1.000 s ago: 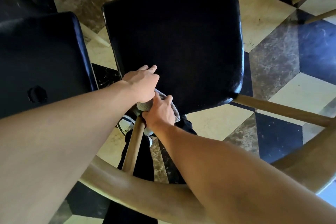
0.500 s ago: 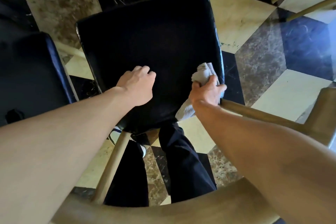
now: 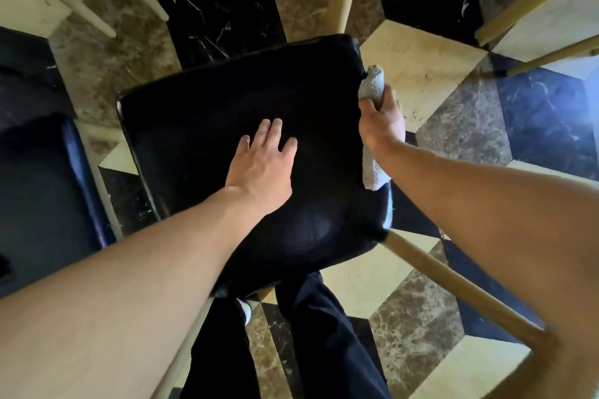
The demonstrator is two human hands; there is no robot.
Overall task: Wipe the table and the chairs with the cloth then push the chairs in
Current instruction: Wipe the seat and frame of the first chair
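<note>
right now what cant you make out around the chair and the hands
- Head view: the table is out of frame.
- Chair seat: its near edge is hidden by the left forearm, its backrest cut off by the bottom edge.
- Cloth: its middle is hidden inside the right hand.
- Left hand: palm faces down, so contact underneath is unseen.

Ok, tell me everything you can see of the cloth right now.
The cloth is pale grey, looks like nubby terry fabric, and is bunched into a rough roll. The right hand grips it around the middle, so one end sticks out beyond the fingers and the other hangs out below the wrist. It lies along the right edge of the black padded chair seat, its lower end overlapping the cushion. The left hand rests flat on the seat, apart from the cloth.
</note>
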